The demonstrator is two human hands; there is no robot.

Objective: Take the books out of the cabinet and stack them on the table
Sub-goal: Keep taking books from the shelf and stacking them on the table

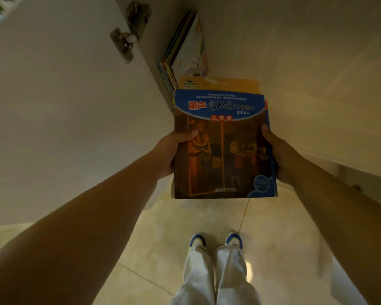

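Note:
I hold a small pile of books (223, 148) in front of the open cabinet; the top one has a blue header with Chinese title and a dark brown picture. My left hand (173, 150) grips the pile's left edge, thumb on the cover. My right hand (279, 155) grips its right edge, thumb at the top corner. An orange-yellow book (227, 83) shows behind the pile's far edge; whether it belongs to the pile or lies in the cabinet is unclear. Several thin books (185, 51) still lean upright inside the cabinet. No table is in view.
The white cabinet door (64, 95) stands open on my left, with a metal hinge (130, 31) near its top. The cabinet's white side wall (306, 73) is on my right. Below are a tiled floor (154, 249) and my legs and blue-white shoes (216, 241).

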